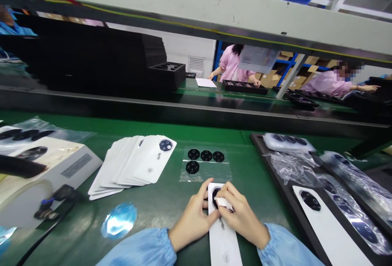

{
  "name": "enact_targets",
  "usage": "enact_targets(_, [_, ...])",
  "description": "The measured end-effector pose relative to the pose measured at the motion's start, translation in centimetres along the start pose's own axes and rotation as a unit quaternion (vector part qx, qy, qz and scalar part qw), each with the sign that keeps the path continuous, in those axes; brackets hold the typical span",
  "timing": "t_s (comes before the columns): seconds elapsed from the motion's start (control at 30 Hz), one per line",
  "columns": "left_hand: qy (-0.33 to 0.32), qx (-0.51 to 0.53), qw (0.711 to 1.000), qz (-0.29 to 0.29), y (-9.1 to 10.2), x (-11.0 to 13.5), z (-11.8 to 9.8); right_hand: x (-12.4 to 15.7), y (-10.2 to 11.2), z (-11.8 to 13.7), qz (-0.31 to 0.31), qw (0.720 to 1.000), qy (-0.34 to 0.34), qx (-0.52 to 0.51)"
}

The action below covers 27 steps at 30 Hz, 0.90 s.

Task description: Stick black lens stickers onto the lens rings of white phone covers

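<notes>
A white phone back panel (228,243) lies on the green table right in front of me, with a black camera lens cover (214,197) at its far end. My left hand (196,217) grips the panel's left edge between thumb and fingers. With bent fingers, my right hand (237,211) presses a small white wipe (224,203) onto the lens cover, hiding much of it. Just beyond both hands, several loose black lens covers (206,156) rest on a clear plastic sheet (223,172).
Overlapping white phone panels (128,168) lie at left, beside a white machine (70,164) with a black cable. A round blue film (119,220) is nearer me. On the right, a black tray (275,176) holds plastic-wrapped lens parts and another panel (333,229). Co-workers in pink sit beyond the shelf beam.
</notes>
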<state>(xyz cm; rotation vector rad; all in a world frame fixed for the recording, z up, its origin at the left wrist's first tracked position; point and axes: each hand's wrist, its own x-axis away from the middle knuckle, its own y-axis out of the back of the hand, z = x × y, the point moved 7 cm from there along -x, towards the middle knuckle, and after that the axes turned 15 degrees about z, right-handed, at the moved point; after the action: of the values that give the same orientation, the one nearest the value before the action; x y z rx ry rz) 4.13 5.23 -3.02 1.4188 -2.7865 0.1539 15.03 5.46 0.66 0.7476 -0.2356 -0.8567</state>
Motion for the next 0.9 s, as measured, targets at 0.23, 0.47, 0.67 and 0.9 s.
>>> enact_targets(0.23, [-0.007,-0.055,0.998,0.006,-0.3,0.4,-0.2,0.2,-0.3,0.1,-0.021,1.0,-0.011,-0.005])
enact_targets(0.47, [-0.001,-0.032,0.999,0.003,-0.3,0.2,-0.4,0.2,-0.2,-0.2,-0.092,0.994,-0.038,-0.035])
enact_targets(0.67, [0.007,0.084,0.996,-0.003,0.2,-0.2,-0.2,0.3,1.8,-0.4,-0.138,0.988,-0.033,-0.064])
enact_targets(0.9, [0.001,0.101,0.995,-0.009,1.0,-0.4,0.0,0.4,2.2,0.2,-0.074,0.996,-0.01,-0.056])
